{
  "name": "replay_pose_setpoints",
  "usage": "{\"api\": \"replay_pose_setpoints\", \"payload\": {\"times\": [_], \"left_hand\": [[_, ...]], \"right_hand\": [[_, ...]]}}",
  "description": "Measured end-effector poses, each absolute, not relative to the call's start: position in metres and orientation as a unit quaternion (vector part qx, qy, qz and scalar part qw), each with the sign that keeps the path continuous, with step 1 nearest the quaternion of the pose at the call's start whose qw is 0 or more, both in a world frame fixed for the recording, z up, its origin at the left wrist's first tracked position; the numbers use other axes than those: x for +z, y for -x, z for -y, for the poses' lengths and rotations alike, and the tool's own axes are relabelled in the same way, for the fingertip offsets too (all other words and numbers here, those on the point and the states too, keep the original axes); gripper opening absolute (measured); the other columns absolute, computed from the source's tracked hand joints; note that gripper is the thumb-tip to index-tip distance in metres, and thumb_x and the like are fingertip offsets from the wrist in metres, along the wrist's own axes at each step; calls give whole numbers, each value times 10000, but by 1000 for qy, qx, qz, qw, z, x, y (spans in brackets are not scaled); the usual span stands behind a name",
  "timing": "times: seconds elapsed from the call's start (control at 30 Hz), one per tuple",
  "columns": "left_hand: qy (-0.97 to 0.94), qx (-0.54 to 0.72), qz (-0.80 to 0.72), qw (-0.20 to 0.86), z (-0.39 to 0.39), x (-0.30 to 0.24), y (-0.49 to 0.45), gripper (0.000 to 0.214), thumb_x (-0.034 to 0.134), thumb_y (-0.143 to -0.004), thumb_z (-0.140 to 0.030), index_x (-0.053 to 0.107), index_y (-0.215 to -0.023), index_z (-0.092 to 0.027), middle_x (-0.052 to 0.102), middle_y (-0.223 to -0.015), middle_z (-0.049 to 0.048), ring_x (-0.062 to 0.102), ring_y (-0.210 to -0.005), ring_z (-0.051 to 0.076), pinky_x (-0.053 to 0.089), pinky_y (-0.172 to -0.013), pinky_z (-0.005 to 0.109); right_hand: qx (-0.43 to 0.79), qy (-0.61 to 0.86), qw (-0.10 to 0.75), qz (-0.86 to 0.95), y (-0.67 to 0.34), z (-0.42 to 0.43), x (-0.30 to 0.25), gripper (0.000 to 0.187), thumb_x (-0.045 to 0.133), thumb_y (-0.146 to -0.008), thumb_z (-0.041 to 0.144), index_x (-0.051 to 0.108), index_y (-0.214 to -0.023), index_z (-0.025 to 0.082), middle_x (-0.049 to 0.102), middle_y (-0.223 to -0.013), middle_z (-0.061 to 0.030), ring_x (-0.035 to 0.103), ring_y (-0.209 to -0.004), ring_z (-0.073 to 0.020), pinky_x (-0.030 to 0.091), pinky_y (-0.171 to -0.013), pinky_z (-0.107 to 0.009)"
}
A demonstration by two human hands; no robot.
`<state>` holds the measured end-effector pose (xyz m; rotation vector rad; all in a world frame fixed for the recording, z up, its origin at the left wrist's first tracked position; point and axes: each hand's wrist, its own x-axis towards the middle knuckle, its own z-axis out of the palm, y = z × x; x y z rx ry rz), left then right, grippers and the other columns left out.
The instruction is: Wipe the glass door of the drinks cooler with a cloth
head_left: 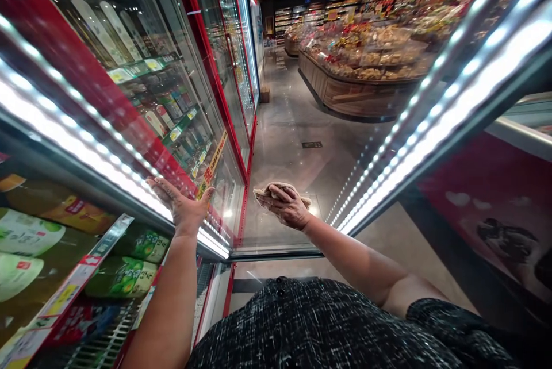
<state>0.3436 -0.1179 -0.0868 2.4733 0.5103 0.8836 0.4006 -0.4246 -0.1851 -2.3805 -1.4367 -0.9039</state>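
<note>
My right hand [294,212] is closed on a folded tan cloth [278,187]. It holds the cloth up against, or very close to, the clear glass door [284,156] in front of me. My left hand [188,208] is spread, with its thumb up and its fingers stretched over the lit strip [142,193] on the left side of the door. Whether those fingers press on the frame I cannot tell. A second bright light strip [414,122] runs up the door's right side.
Bottles with green labels [125,277] stand on cooler shelves at lower left, behind a price rail [81,268]. Red-framed cooler doors [215,87] line the left. Beyond the glass are a grey floor [284,122] and a wooden display island [353,87]. A red panel [487,196] stands at right.
</note>
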Motion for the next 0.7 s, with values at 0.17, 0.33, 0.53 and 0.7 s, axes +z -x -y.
{"api": "replay_pose_setpoints", "payload": {"times": [0.17, 0.33, 0.53, 0.7], "left_hand": [[-872, 303, -249, 295, 139, -115, -343, 1341, 706, -723, -735, -85, -1610, -114, 9, -1651, 304, -53, -1570, 349, 91, -1247, 598], [-860, 289, -282, 313, 145, -127, -346, 1379, 697, -702, -767, -93, -1601, -81, 16, -1638, 328, -70, -1565, 368, 92, -1239, 612], [-824, 256, -326, 387, 161, -149, -352, 1271, 514, -769, -848, -60, -1602, -79, 51, -1631, 327, -13, -1572, 347, 108, -1244, 588], [-782, 238, -377, 436, 166, -162, -358, 1315, 557, -716, -875, -53, -1603, -119, 65, -1638, 292, -5, -1574, 328, 159, -1253, 524]], "right_hand": [[-317, 795, 103, 506, -404, 463, -219, 488, 493, -959, 202, 587, -1427, 302, 677, -1377, 23, 471, -1423, -192, 381, -1154, -361], [-327, 816, 128, 460, -410, 500, -206, 513, 508, -950, 177, 589, -1427, 347, 695, -1349, 24, 454, -1430, -222, 270, -1220, -379], [-364, 851, 106, 363, -406, 515, -216, 533, 559, -939, 208, 573, -1418, 442, 675, -1374, 60, 413, -1407, -271, 229, -1228, -465], [-422, 843, 86, 322, -412, 538, -232, 469, 620, -898, 236, 652, -1339, 392, 652, -1401, 38, 267, -1472, -288, 259, -1223, -486]]}}
